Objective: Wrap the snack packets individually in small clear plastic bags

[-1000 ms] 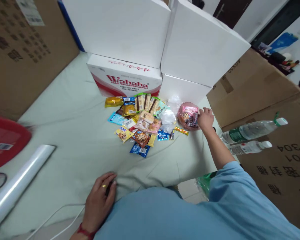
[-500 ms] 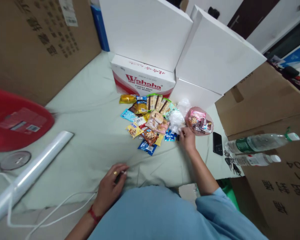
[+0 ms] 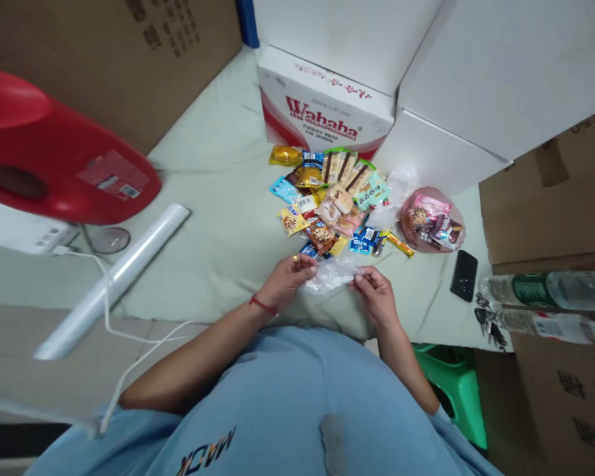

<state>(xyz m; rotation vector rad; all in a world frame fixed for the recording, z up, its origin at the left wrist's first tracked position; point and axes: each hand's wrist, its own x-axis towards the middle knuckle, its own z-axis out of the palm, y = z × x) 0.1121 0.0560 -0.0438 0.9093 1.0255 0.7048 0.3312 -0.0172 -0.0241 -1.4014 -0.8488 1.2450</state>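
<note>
A crumpled clear plastic bag [image 3: 331, 276] is stretched between my two hands, just in front of the snack pile. My left hand [image 3: 291, 276] pinches its left side, and my right hand [image 3: 375, 291] pinches its right side. Beyond them lie several wrapped snacks, among them a brown cookie packet [image 3: 321, 234], a yellow cookie packet [image 3: 292, 219] and a mint-green packet [image 3: 371, 190]. More crumpled clear plastic [image 3: 395, 198] sits at the pile's right. Next to it, a pink translucent bowl [image 3: 410, 233] holds several packets. A thin yellow stick packet [image 3: 400, 244] lies beside the bowl.
White boxes, one a Wahaha carton [image 3: 322, 112], stand behind the snacks. On the right are a black phone [image 3: 464, 275], keys [image 3: 488, 322] and two plastic bottles. To the left are a red jug [image 3: 74, 165], a clear film roll [image 3: 123, 271] and a white cable [image 3: 107, 297].
My right hand has drawn back from beside the bowl towards my body. My left hand has moved up and right, and both now hold a clear plastic bag. The view has shifted.
</note>
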